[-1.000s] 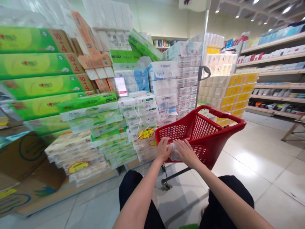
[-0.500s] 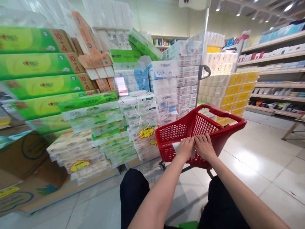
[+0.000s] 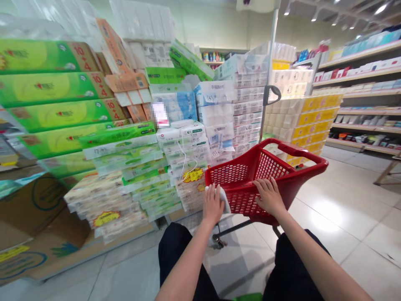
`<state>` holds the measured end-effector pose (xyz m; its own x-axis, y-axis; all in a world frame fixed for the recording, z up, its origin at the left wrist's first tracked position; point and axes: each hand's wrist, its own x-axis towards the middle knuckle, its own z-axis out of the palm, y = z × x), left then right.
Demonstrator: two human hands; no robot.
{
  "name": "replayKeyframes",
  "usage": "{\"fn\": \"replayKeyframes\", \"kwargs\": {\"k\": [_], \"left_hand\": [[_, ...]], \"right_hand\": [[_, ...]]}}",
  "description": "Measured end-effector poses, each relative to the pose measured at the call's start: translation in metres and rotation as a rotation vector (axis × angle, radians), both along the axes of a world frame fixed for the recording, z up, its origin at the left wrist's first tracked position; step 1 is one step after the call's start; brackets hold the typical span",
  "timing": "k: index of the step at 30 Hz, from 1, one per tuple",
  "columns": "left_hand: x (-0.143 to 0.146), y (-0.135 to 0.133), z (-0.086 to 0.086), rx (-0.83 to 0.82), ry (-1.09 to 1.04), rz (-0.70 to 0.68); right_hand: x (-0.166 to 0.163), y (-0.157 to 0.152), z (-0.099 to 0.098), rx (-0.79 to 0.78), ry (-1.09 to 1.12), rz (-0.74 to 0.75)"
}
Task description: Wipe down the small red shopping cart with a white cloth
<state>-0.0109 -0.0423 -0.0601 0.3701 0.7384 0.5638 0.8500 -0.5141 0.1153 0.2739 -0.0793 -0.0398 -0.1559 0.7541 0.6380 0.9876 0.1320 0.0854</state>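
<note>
A red plastic shopping cart (image 3: 244, 200) with perforated basket walls stands in front of me, its handle to the right. My left hand (image 3: 213, 205) is at the basket's left front corner, pressing a white cloth (image 3: 224, 201) against the rim. Whether the cloth is fabric or paper I cannot tell. Farther right, my right hand (image 3: 268, 195) grips the near rim, fingers over the top edge and thumb on the outer side. The part of the basket floor that faces me is hidden behind the near wall.
Stacked tissue packs (image 3: 144, 167) rise at the left, beside an open cardboard box (image 3: 46, 209). A metal pole (image 3: 270, 58) stands behind the cart. More packs (image 3: 316, 121) and stocked shelves (image 3: 357, 90) are at the right, over a tiled floor (image 3: 338, 217).
My left hand has slid left along the rim with the white cloth, away from my right hand, to the basket's corner. My right hand stays on the near rim.
</note>
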Motion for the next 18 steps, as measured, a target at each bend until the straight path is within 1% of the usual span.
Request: {"fn": "replayKeyframes", "kwargs": {"k": [3, 5, 7, 8, 9, 11, 15, 18], "left_hand": [[0.041, -0.004, 0.006, -0.037, -0.029, 0.0], [0.069, -0.007, 0.013, -0.054, 0.013, -0.064], [0.086, -0.009, 0.02, -0.063, 0.063, -0.117], [0.089, -0.01, 0.022, -0.068, 0.09, -0.145], [0.087, -0.01, 0.023, -0.072, 0.113, -0.17], [0.073, -0.008, 0.024, -0.083, 0.144, -0.205], [0.018, -0.001, 0.017, -0.099, 0.147, -0.198], [-0.012, 0.005, 0.01, -0.061, 0.143, -0.255]], "right_hand": [[0.002, -0.002, -0.001, 0.005, 0.012, -0.007], [0.009, -0.003, -0.002, 0.007, 0.006, -0.005], [0.021, -0.004, -0.003, 0.002, -0.008, 0.0], [0.028, -0.004, -0.002, -0.005, -0.018, 0.007], [0.035, -0.004, -0.002, -0.015, -0.031, 0.02], [0.049, -0.006, 0.0, -0.048, -0.064, 0.063], [0.067, -0.005, 0.006, -0.094, -0.098, 0.121], [0.07, 0.001, 0.008, -0.114, -0.098, 0.127]]}}
